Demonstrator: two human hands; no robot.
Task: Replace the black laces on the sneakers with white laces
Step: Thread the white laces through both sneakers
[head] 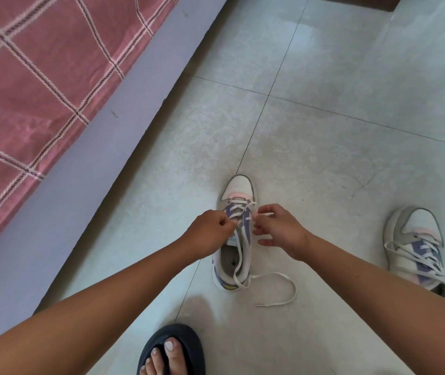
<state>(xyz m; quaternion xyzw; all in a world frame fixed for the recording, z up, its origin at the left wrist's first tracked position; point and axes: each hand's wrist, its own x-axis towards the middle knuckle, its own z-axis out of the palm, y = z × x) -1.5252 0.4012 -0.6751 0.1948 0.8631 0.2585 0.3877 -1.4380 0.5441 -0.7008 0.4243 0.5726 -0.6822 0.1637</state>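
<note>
The sneaker (236, 234) being laced stands on the floor in the middle of the view, toe pointing away from the person, white with a pink band behind the toe cap and purple panels along the tongue. A white lace (239, 255) is threaded through its forward eyelets; one loose end drops into the open mouth of the shoe, lies across the grey insole and comes out over the heel, and the other trails off the heel onto the tiles in a wide loop to the right, ending in a tip on the floor. The left hand (210, 230) is at the left side of the eyelets with its fingers curled, pinching the lace. The right hand (278, 228) is at the right side, thumb and forefinger pinching the lace near the upper eyelets while the other fingers spread loosely. A second sneaker (416, 247) of the same colours stands well apart near the right edge, already laced with a white lace whose ends cross loosely over its top. The floor (324, 117) is pale grey tile with thin dark grout lines and a faint sheen. Along the left runs a bed (26, 90) with a grey-purple frame and a pink checked cover. At the bottom edge a bare foot in a dark slipper (172, 350) rests on the tiles.
</note>
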